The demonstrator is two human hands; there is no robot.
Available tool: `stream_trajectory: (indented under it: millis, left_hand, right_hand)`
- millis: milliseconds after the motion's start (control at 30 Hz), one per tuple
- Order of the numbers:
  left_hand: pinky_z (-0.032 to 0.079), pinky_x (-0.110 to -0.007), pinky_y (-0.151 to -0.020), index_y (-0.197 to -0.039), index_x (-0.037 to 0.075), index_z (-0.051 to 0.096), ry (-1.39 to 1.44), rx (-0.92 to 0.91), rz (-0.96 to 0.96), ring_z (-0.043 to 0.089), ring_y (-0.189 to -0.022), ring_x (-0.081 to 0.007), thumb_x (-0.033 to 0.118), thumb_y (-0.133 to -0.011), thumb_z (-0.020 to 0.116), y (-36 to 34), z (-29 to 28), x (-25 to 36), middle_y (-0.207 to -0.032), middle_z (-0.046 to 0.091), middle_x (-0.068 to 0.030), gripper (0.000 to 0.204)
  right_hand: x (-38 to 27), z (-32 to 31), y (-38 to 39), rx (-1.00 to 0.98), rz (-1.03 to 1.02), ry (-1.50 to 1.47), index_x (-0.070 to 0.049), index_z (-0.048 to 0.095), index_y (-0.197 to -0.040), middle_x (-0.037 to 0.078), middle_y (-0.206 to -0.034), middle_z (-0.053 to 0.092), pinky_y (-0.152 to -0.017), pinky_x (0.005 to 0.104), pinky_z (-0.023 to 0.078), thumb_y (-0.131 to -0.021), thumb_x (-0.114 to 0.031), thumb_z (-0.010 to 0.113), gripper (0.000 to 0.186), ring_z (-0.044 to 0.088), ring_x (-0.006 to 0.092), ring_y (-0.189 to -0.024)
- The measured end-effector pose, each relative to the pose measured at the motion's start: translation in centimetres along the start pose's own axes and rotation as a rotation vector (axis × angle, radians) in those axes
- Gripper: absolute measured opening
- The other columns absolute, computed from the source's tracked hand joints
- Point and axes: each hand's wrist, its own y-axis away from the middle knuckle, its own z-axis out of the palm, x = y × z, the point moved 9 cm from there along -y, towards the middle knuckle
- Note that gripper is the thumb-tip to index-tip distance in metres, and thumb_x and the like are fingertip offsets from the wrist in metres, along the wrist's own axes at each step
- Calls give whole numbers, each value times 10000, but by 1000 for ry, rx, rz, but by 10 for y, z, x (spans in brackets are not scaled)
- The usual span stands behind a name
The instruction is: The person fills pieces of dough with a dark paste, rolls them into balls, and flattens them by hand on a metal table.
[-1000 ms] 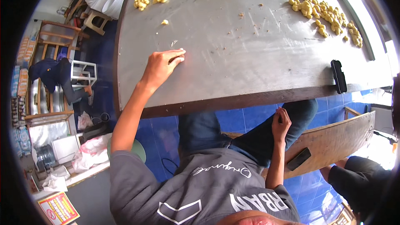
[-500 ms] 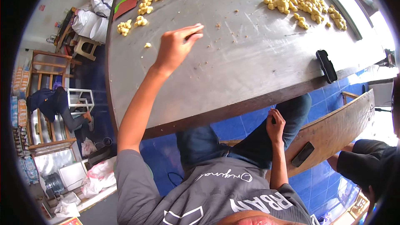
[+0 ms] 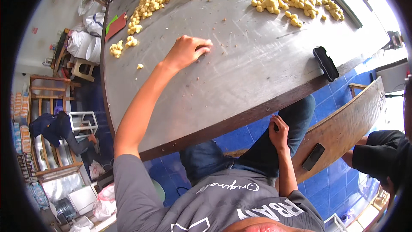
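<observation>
My left hand reaches over the grey tabletop, its fingers and thumb drawn together toward the surface and slightly blurred. Whatever may be between the fingertips is too small to make out. Small brown crumbs lie scattered just beyond and beside it. Below the table edge, above my thigh, my right hand is curled with thumb and fingertips close together; its contents, if any, are hidden. Pale yellow, rounded lumps lie in a long heap at the far left and another heap at the far right.
A black open case rests near the right table edge. Red and green flat pieces lie at the left edge. A phone is on the wooden bench, with a person's leg beyond. Another person is at far left.
My left hand has come nearer to me across the tabletop, its fingers lower. My right hand has shifted slightly. The whole view has shifted a little.
</observation>
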Motion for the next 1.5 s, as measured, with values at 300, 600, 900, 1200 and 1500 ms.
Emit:
stream_trajectory:
  millis: [300, 600, 900, 1200, 1500]
  left_hand:
    - [550, -314, -784, -1017, 118, 743, 114, 183, -23, 712, -845, -219, 249, -847, 706, -94, -13, -20, -939, 729, -85, 218]
    - [541, -366, -825, -1016, 121, 734, -11, -102, 181, 691, -894, -272, 243, -853, 680, -86, 25, -12, -985, 719, -82, 210]
    - [549, -325, -817, -997, 82, 738, -19, -175, 78, 697, -927, -247, 158, -829, 721, -16, 3, -8, -1024, 718, -84, 185]
    - [538, -288, -731, -1004, 69, 742, 168, -14, -72, 709, -802, -163, 176, -834, 723, -45, -1, 16, -921, 741, -84, 202]
    - [552, -349, -758, -979, 91, 741, 60, 35, -47, 698, -812, -275, 234, -858, 688, -59, 43, 49, -956, 722, -90, 194]
  right_hand:
    - [3, 1, 1, 4, -8, 13, 54, 623, -908, 209, -976, 666, -815, 356, 532, -803, 79, 599, 111, 677, 347, -932]
    - [7, -1, 4, -25, 58, 13, 47, 626, -909, 205, -984, 669, -798, 352, 535, -799, 78, 600, 117, 680, 344, -919]
    - [2, -5, 5, -7, 30, -9, 42, 625, -905, 206, -974, 664, -787, 357, 535, -801, 65, 595, 111, 677, 359, -908]
    - [1, -12, 7, 13, 0, 17, 46, 612, -888, 192, -937, 659, -777, 353, 527, -803, 51, 602, 85, 674, 353, -889]
    - [10, -11, 10, 2, 50, 24, 45, 613, -901, 188, -932, 659, -773, 353, 528, -807, 51, 596, 96, 674, 345, -883]
